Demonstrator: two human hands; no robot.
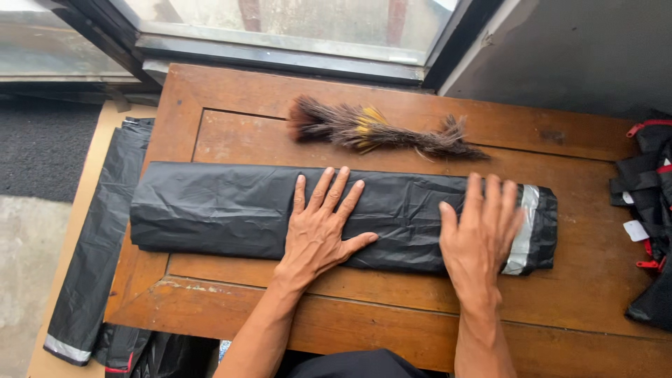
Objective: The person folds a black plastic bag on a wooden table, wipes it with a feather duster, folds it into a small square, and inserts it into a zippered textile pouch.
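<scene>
Two hands flat on one folded black garment (231, 206), a long roll-like bundle lying crosswise on the wooden table (392, 308).

Left hand (318, 234): palm down on the middle of the bundle, fingers (329, 192) spread and straight, thumb splayed out toward the right hand. Nothing pinched, just pressing.

Right hand (479, 238): palm down near the bundle's right end, fingers (493, 199) mostly together, slightly fanned, thumb apart on the inner side. Also pressing, not gripping.

Grey reflective strip (523, 231) wraps the bundle just past the right hand's outer fingers, partly under them. Bundle's right end sticks out a little beyond that strip. Rest of the bundle runs well out past the left hand's little finger.

Beyond the fingertips of both hands: brown bristly brush (371, 129) with some yellow fibres, lying on the table, apart from the bundle and from the fingers. Past that, window frame (280, 52).

Out past the right hand's little-finger side: black bag with red trim (651, 203) at the table edge, well apart.

Out past the left hand's little-finger side: another black plastic-like garment (98, 238) draped down off the table edge, grey strip at its low end.
</scene>
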